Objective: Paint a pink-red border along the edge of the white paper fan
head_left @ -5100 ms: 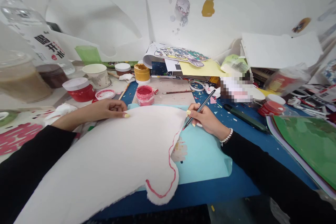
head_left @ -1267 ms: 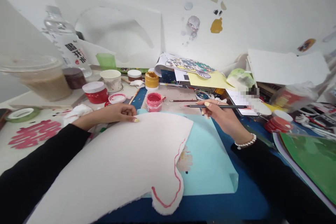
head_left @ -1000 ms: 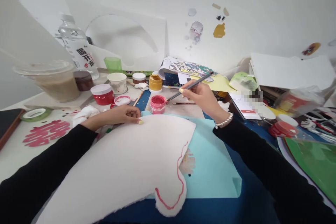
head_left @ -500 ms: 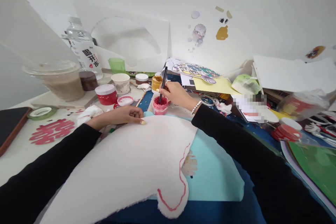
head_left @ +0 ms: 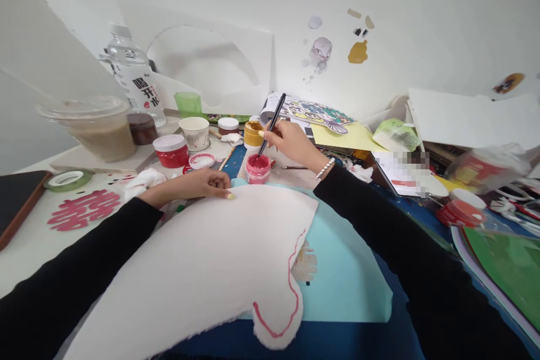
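Observation:
A large white cut-out sheet (head_left: 189,259) with a wavy red line along its right edge lies over light blue paper (head_left: 346,270). My left hand (head_left: 206,184) rests at the sheet's top edge, thumb on top and fingers curled, holding it. Between the fingers of my right hand (head_left: 291,140) is a slim black brush (head_left: 276,115), tilted, its tip at the mouth of an open jar of red paint (head_left: 257,170). The bristles are hard to make out against the paint.
Behind are a yellow paint jar (head_left: 253,134), a paper cup (head_left: 194,134) and a lidded red jar (head_left: 171,152). A drink cup (head_left: 95,135) and a water bottle (head_left: 133,79) stand at left, a red cut-out (head_left: 84,209) nearer. Papers and another red jar (head_left: 459,211) lie right.
My right hand has moved slightly right, and the brush now leans further right with its tip higher in the jar. My left hand and the white sheet have stayed in place.

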`<state>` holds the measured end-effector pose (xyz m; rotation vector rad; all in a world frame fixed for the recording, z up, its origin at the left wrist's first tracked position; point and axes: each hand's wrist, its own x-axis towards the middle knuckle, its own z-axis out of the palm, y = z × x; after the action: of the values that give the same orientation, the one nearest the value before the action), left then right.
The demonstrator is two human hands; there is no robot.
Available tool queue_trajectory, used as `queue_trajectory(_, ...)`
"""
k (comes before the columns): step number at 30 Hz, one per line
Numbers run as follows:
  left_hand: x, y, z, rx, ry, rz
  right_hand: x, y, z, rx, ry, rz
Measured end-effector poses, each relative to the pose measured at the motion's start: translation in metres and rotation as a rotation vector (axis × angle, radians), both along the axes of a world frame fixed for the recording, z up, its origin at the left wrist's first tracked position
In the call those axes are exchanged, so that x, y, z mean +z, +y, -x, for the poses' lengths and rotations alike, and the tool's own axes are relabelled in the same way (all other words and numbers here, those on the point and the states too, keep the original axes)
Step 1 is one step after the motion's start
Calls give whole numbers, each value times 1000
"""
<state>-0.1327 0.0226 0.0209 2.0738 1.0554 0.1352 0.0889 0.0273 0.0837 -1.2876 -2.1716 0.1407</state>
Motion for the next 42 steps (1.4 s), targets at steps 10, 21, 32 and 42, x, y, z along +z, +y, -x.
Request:
queue_trajectory(10,-2,3,0,2,8,10,3,-64,-53,119,575,274)
queue_trajectory(21,2,-1,-1,-3,40,10,-76,-110,-97,-10,846,531)
queue_trajectory(32,4,-1,-6,28,88,25,-90,-120,-83,-59,624,261)
queue_trajectory(42,1,2,-3,23,56,44,-86,-123,-79,-46,500,236)
